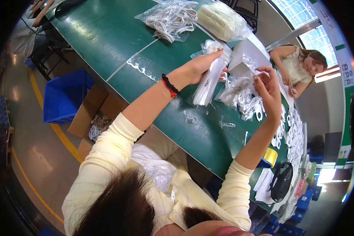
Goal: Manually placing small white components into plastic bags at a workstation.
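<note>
My left hand (206, 67) is closed round a stack of long, flat clear plastic bags (207, 87), which hangs down over the green table. To its right, my right hand (270, 89) has thumb and forefinger drawn together at the edge of a clear plastic bag (236, 87) with something pale and coiled inside. How firmly the fingertips grip the bag is hard to see. Just beneath it lies a heap of white coiled cables (249, 103). A white box (244, 55) stands behind the heap.
Bagged white cables (170, 19) and a wrapped pale bundle (223, 20) lie at the table's (90, 33) far side. White ring-shaped parts (295, 133), yellow tape (270, 155) and a black pouch (281, 181) are on the right. A co-worker (301, 67) sits opposite. A blue bin (63, 96) and carton (86, 118) stand left.
</note>
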Demonstrator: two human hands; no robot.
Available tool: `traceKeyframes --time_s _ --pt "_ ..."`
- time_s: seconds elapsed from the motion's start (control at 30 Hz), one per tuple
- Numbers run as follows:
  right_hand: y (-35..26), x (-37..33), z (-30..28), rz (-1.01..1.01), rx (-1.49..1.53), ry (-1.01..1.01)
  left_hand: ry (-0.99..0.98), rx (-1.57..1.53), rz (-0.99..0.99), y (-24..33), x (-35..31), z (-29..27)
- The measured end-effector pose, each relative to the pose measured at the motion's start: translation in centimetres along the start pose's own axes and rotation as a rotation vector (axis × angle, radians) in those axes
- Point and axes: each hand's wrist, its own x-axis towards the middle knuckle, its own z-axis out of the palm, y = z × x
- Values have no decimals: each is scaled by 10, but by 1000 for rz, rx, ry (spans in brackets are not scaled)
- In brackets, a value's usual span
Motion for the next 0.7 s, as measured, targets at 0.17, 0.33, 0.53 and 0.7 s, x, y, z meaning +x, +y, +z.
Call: traceKeyframes --time_s 0.17,0.33,0.53,0.7 --pt "33 2 -33 145 -517 312 -44 -57 11 3 6 -6" --pt "19 13 8 -159 -627 314 -9 -13 -76 7 -7 7" --pt "7 15 96 -464 -811 177 23 -20 74 -2 -4 4" --pt "12 11 107 -479 -931 267 50 8 32 2 -4 7"
